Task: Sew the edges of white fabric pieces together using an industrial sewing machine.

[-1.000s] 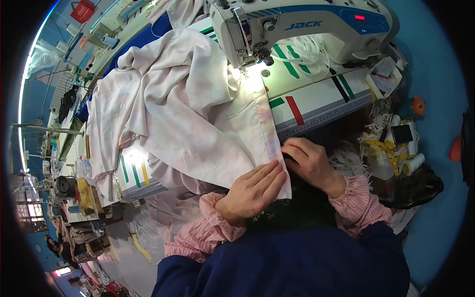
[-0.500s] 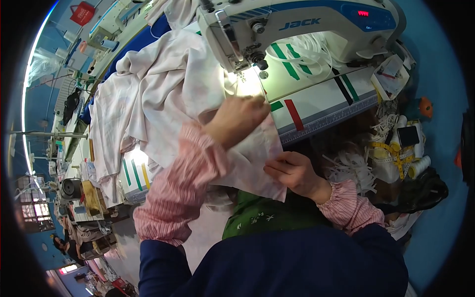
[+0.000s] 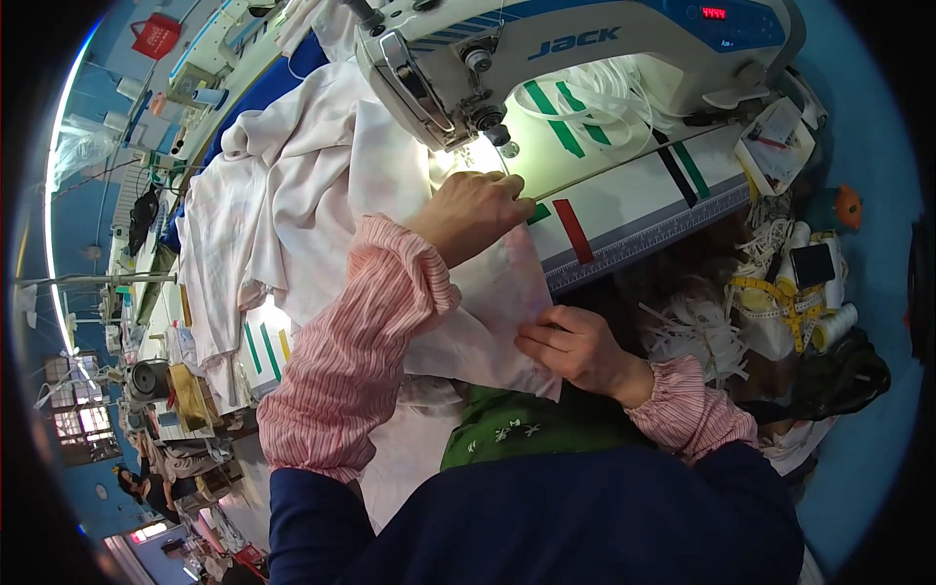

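A pale pink-and-white fabric [image 3: 317,175] is spread under the head of a sewing machine [image 3: 585,49], and its near corner hangs over the table edge. My left hand [image 3: 473,216] rests on this fabric close to the lit presser foot, fingers bent and held together at its right edge; the fingertips are partly hidden. Nearer to me, my right hand [image 3: 582,353] pinches the fabric's hanging edge between thumb and fingers. Both forearms wear pink striped sleeves.
A ruler strip [image 3: 653,229] runs along the table's front edge, beside red tape [image 3: 572,231]. White cord [image 3: 609,93] lies behind the needle. At right are a small white box [image 3: 775,146], thread spools [image 3: 834,327] and a yellow tape measure [image 3: 780,302]. More machines line the left.
My left hand has moved forward a little, closer to the presser foot, and is no longer blurred. My right hand keeps its pinch on the fabric. The view has shifted slightly.
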